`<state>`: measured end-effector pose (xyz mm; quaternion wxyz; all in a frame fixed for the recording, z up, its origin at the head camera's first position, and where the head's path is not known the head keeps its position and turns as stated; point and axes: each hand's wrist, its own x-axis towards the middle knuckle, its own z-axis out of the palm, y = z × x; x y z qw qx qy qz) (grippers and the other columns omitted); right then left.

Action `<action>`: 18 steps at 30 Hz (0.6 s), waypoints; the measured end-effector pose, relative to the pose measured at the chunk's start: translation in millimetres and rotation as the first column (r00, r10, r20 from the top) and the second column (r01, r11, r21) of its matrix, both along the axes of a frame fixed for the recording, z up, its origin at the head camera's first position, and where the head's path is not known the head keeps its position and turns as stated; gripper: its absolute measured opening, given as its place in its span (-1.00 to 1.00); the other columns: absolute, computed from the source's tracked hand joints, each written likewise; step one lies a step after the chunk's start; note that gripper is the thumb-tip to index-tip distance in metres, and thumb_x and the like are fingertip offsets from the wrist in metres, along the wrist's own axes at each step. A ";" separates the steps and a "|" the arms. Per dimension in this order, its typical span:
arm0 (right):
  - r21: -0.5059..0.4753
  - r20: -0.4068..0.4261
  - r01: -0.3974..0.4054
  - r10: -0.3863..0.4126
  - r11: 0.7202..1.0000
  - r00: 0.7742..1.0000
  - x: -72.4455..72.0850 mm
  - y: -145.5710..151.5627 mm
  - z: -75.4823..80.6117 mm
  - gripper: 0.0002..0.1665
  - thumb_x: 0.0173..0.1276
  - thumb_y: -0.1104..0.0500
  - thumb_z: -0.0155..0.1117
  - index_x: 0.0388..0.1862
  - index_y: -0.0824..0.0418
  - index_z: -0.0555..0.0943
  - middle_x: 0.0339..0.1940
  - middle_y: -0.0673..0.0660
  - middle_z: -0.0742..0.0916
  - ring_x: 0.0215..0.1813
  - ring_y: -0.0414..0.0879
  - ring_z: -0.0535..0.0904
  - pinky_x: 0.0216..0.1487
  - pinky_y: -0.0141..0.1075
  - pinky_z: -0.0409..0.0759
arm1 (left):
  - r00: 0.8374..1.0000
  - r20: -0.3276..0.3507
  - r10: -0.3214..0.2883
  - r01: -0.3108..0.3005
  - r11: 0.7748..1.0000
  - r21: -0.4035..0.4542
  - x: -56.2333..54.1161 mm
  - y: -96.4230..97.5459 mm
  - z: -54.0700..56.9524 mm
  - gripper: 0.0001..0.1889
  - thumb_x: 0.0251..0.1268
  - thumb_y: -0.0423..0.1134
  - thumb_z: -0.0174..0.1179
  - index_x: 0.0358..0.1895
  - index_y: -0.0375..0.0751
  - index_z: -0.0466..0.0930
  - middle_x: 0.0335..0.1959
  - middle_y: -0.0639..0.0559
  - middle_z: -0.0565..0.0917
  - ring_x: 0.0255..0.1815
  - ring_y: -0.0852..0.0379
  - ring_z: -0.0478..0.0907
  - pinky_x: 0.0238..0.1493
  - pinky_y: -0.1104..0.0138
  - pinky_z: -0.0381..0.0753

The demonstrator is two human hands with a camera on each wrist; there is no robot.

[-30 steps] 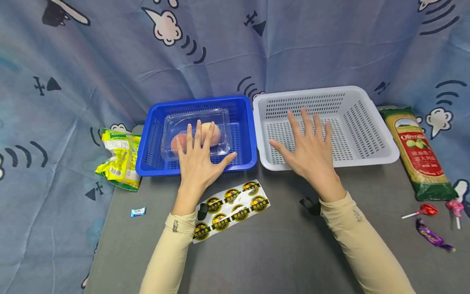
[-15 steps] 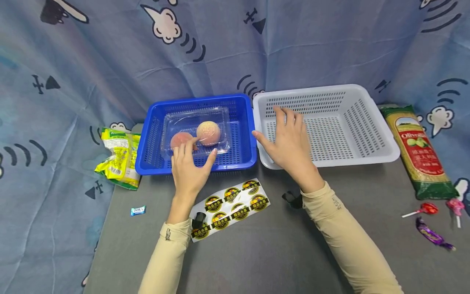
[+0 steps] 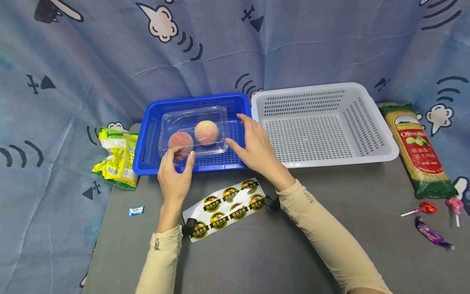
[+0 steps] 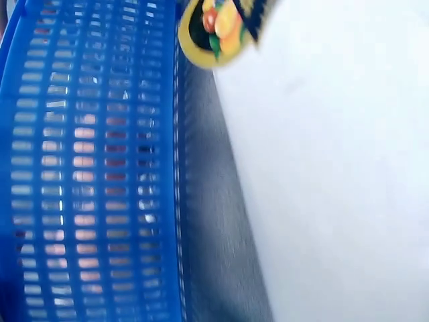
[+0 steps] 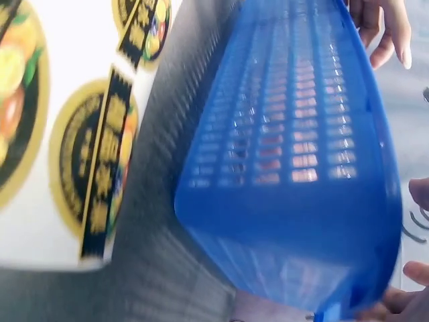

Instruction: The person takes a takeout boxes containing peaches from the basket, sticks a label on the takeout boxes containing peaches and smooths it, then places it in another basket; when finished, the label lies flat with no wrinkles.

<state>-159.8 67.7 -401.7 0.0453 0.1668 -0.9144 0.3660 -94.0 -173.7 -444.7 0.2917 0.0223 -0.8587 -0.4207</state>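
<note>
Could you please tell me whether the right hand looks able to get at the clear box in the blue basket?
Probably yes: the right hand is extended over the blue basket, beside the clear box, and nothing visible blocks the way between them.

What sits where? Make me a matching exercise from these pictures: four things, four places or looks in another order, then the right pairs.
Things
1. Clear plastic box
2. Right hand
3. Sticker sheet
4. Purple-wrapped candy

Places and looks
A. White, with rows of round black-and-gold labels
B. Beside the red lollipop
C. Inside the blue basket
D. At the right end of the blue basket, thumb apart from the fingers

Right pairs
1-C
2-D
3-A
4-B
</note>
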 end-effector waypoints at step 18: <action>0.353 0.109 0.049 -0.093 0.934 0.990 -17.1 -46.6 -4.5 0.08 0.60 -0.48 -0.09 0.80 0.11 -0.07 -0.01 0.23 0.83 0.08 0.20 0.66 0.35 0.18 0.20 | 0.987 -0.016 -0.163 0.162 0.985 -0.057 10.7 -29.4 -3.6 -0.58 0.16 -0.23 0.61 0.07 -0.27 0.74 -0.11 -0.15 0.81 -0.21 -0.06 0.67 -0.05 0.21 0.41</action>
